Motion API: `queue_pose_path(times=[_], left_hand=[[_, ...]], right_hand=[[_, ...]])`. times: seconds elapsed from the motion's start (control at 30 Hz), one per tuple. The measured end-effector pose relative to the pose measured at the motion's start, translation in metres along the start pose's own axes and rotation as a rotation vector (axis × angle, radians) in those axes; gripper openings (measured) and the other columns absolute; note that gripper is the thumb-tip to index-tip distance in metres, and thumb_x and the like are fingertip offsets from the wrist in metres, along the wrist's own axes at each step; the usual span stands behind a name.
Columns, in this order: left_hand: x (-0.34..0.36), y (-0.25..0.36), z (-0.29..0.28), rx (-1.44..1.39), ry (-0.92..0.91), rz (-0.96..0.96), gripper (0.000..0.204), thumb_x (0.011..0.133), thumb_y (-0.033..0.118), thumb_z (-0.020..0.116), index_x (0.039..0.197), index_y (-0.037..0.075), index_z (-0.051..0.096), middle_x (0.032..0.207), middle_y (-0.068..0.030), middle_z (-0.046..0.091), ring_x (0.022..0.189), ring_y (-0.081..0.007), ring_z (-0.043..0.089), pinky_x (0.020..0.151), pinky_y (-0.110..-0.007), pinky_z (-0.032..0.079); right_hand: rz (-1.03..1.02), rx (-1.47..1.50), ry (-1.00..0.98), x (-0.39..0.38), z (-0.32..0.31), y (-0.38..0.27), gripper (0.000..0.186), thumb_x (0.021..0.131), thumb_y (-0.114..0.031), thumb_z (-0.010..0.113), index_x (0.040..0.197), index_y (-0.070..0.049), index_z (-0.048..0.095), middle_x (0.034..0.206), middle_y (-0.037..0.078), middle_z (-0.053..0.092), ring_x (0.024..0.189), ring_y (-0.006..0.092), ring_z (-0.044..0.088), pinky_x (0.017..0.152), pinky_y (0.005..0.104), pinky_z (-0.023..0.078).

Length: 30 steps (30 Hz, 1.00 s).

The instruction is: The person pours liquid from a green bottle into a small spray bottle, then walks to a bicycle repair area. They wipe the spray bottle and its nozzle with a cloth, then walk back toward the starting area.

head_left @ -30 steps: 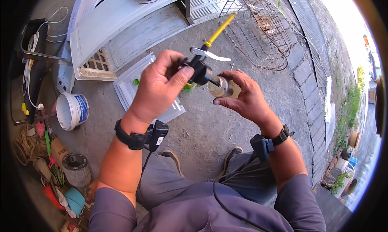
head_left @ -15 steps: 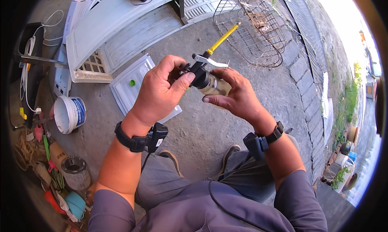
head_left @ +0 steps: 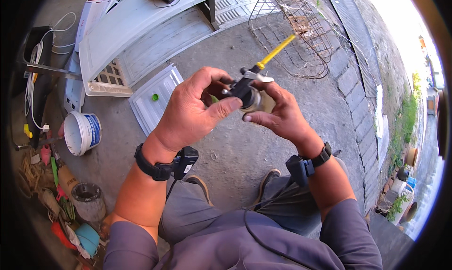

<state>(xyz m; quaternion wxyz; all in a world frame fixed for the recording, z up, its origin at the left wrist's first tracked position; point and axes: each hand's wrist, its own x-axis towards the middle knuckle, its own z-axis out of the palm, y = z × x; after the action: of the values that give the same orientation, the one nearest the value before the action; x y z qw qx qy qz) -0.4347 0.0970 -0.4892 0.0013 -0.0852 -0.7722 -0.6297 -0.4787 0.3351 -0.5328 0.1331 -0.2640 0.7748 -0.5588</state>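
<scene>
Black sprayer head (head_left: 242, 90) lies pinched within left grip (head_left: 187, 107), right grip (head_left: 286, 114) clasping bottle (head_left: 267, 104).

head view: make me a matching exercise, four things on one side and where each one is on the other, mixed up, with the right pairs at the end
Things
1. black spray head
2. bottle
3. green cap
4. wire basket

Places
A. lying on a white panel
B. in the right hand
C. on the ground, beyond the hands and toward the right
D. in the left hand

Right pairs: 1-D, 2-B, 3-A, 4-C
</scene>
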Motion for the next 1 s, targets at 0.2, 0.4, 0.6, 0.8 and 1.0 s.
queue_pose_path(times=[0.2,0.4,0.6,0.8,1.0], left_hand=[[0.018,0.002,-0.071,-0.104,0.239,-0.012,0.030,0.107,0.031,0.061,0.121,0.005,0.062,0.097,-0.0029,0.070,0.088,-0.0120,0.067,0.077,-0.024,0.051],[0.004,-0.099,-0.178,0.317,0.140,-0.442,0.021,0.102,0.024,0.066,0.112,0.004,0.066,0.091,-0.0007,0.068,0.081,-0.0093,0.064,0.071,-0.025,0.049],[-0.059,-0.244,-0.180,0.789,-0.013,-0.687,0.040,0.090,0.022,0.077,0.123,0.003,0.065,0.106,-0.0203,0.072,0.101,-0.0384,0.070,0.089,-0.045,0.056],[-0.084,-0.299,-0.137,0.942,0.015,-0.655,0.055,0.089,0.011,0.075,0.140,0.003,0.056,0.136,-0.0230,0.055,0.120,-0.0417,0.062,0.101,-0.046,0.052],[-0.085,-0.321,-0.116,0.997,-0.022,-0.677,0.047,0.089,0.005,0.072,0.133,0.002,0.060,0.133,-0.0246,0.054,0.114,-0.0429,0.064,0.097,-0.045,0.056]], right_hand=[[0.065,0.198,0.125,-0.013,-0.013,0.013,0.075,0.071,-0.018,0.098,0.132,0.003,0.059,0.127,0.011,0.068,0.121,0.0165,0.060,0.106,0.0337,0.048],[0.064,0.316,0.092,-0.019,-0.033,-0.011,0.083,0.075,-0.006,0.091,0.146,0.003,0.049,0.147,0.013,0.055,0.134,0.0224,0.054,0.114,0.0384,0.041],[0.183,0.275,0.280,-0.049,-0.049,-0.026,0.089,0.073,-0.036,0.096,0.143,0.001,0.053,0.147,0.015,0.056,0.139,0.0275,0.053,0.116,0.0442,0.042],[0.180,0.065,0.352,-0.067,-0.058,-0.036,0.093,0.068,-0.054,0.094,0.137,-0.003,0.058,0.139,0.017,0.060,0.141,0.0361,0.049,0.122,0.0539,0.031],[0.153,0.011,0.350,-0.089,-0.067,-0.044,0.089,0.068,-0.053,0.095,0.134,-0.007,0.058,0.137,0.017,0.060,0.139,0.0369,0.051,0.120,0.0564,0.035]])
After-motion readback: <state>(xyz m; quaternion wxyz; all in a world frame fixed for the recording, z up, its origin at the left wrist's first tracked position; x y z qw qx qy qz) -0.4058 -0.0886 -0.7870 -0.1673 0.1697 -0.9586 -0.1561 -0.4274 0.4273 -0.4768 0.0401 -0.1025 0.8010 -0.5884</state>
